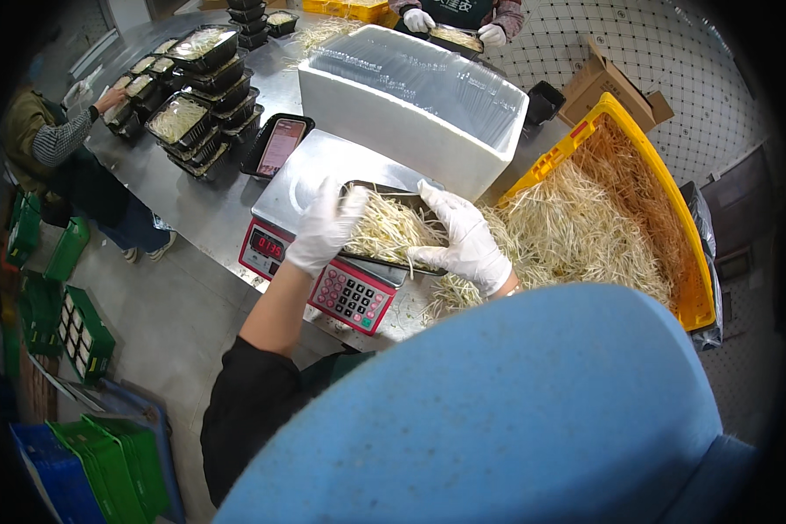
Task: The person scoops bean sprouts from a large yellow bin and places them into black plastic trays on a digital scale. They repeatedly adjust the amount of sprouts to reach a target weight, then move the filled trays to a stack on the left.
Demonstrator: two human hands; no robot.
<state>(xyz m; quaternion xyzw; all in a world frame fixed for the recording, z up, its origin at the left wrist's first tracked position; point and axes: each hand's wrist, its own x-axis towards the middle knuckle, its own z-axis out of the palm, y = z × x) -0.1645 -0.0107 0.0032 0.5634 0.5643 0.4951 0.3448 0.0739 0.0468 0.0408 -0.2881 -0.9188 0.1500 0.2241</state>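
A black plastic tray (426,268) of pale bean sprouts (390,226) is over the metal platform (308,173) of a red digital scale (354,295); I cannot tell whether it rests there. My right hand (462,239), in a white glove, spans the tray's right end, thumb at the near side and fingers at the far rim. At the left end is my gloved left hand (327,226), slightly blurred, its fingers against the sprouts and tray edge. Its exact hold is unclear. Red digits glow on the scale's display (266,244).
A white foam box (399,105) of clear lids stands behind the scale. Right is a yellow crate (701,288) with heaped sprouts. Stacked filled trays (203,92) and a phone (281,145) are left. One co-worker (59,144) reaches toward trays; another's gloved hands (455,29) hold one.
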